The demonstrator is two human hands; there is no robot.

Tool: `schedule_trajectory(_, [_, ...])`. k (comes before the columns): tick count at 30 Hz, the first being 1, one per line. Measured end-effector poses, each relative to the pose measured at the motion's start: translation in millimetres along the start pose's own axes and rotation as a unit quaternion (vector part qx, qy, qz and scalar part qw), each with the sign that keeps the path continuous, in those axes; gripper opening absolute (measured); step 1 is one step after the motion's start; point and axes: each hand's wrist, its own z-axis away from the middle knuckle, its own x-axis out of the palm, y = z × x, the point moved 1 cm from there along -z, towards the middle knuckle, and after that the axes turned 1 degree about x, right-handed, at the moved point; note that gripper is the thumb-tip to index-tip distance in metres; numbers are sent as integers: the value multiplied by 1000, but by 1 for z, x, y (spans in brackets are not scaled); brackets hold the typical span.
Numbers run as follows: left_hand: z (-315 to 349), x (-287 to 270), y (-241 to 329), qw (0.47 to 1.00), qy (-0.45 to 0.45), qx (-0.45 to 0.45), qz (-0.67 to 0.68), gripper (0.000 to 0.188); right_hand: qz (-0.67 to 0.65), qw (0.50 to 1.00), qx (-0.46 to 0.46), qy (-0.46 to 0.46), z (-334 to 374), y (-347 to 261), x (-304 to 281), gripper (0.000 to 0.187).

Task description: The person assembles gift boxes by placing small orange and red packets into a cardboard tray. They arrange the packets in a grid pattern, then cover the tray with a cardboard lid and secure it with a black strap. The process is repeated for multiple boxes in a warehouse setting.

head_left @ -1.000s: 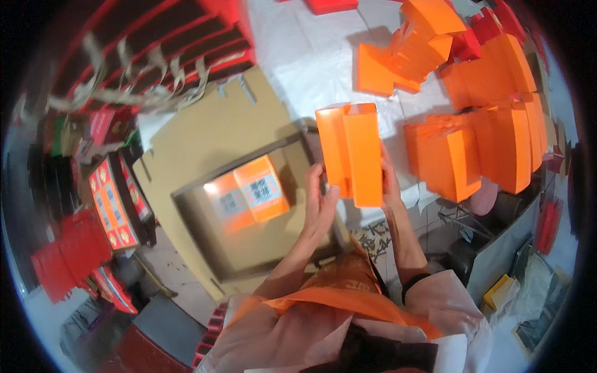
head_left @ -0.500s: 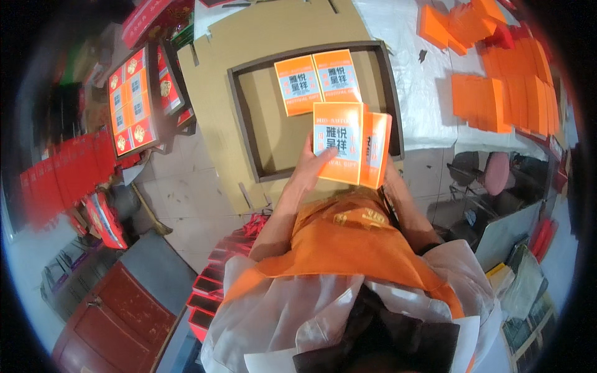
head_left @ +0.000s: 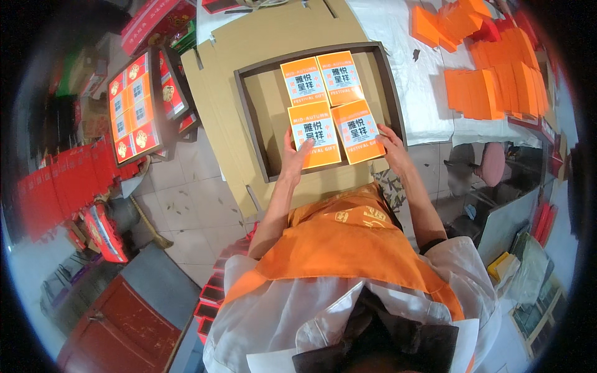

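A shallow dark brown tray (head_left: 249,115) lies on a sheet of brown cardboard (head_left: 214,87). Two flat orange gift boxes, a back left box (head_left: 305,81) and a back right box (head_left: 339,78), lie side by side along its far part. My left hand (head_left: 293,155) grips the near left orange gift box (head_left: 316,133), thumb on top and fingers at its left side. My right hand (head_left: 393,148) holds the near right orange gift box (head_left: 359,130) by its right edge. That box is slightly tilted. Both are inside the tray's outline, just before the back pair.
Stacked orange boxes (head_left: 469,93) and more orange pieces (head_left: 435,28) sit on white sheeting at right. Leftward stands a filled red-and-orange gift tray (head_left: 134,102), with rows of red boxes (head_left: 56,186) beyond. Red-and-black boxes (head_left: 211,295) stand by my left side; a pink stool seat (head_left: 492,165) is at right.
My hands have moved forward and apart, away from my body. The two overlapping gift boxes are now side by side and lowered into the tray's near half.
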Motion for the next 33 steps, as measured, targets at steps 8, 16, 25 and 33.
schedule_trajectory(8, [-19, -4, -41, 999, -6, 39, -34, 72, -67, 997, -21, -10, -16, 20, 5, 47])
schedule_trajectory(16, [-8, -2, -24, 995, -27, -44, -85, 66, -48, 998, -31, -15, -11, 17, 7, 45])
schedule_trajectory(25, [10, 0, -28, 991, 16, -75, -113, 61, -33, 999, -23, -16, -18, 20, 3, 44])
schedule_trajectory(33, [-25, -6, -54, 974, 81, 78, -195, 57, 19, 999, -23, -13, -15, 21, 18, 44])
